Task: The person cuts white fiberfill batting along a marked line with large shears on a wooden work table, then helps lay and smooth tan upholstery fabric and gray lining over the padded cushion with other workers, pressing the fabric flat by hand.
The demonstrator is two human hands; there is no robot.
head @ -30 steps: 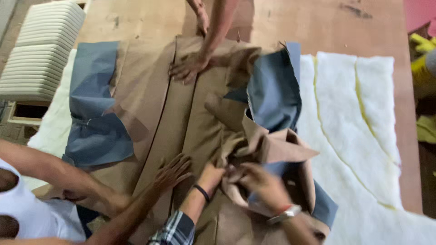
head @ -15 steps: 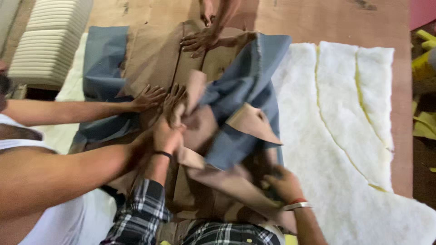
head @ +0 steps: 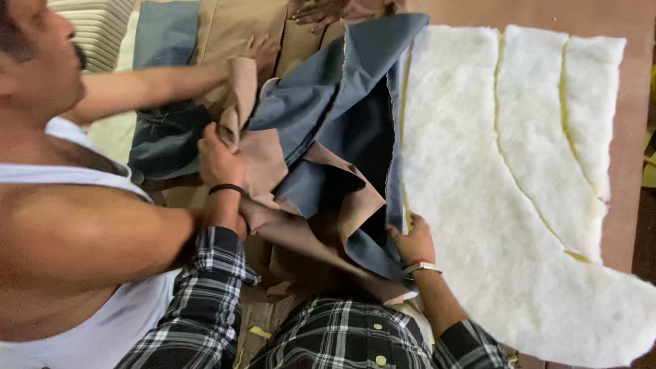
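My left hand point(head: 220, 158), with a black band at the wrist, grips a folded flap of tan leather point(head: 263, 160) with a grey-blue backing point(head: 321, 102). My right hand point(head: 412, 240), wearing a bracelet, pinches the lower edge of the same folded piece near the white wadding point(head: 492, 171). The leather is bunched and turned over between my hands. A person in a white vest at the left reaches an arm point(head: 157, 82) across and holds the flap's top. Another person's hand point(head: 321, 10) presses on the leather at the far edge.
Flat tan pattern pieces point(head: 232, 27) and grey-blue pieces point(head: 164, 34) lie on the wooden table point(head: 635, 102). The wadding is cut into curved strips at the right. A ribbed white cushion point(head: 99, 24) sits at the top left.
The leather piece has been folded further left and lifted, showing more grey-blue backing. My left hand moved up-left with the flap, and the person at the left leaned closer.
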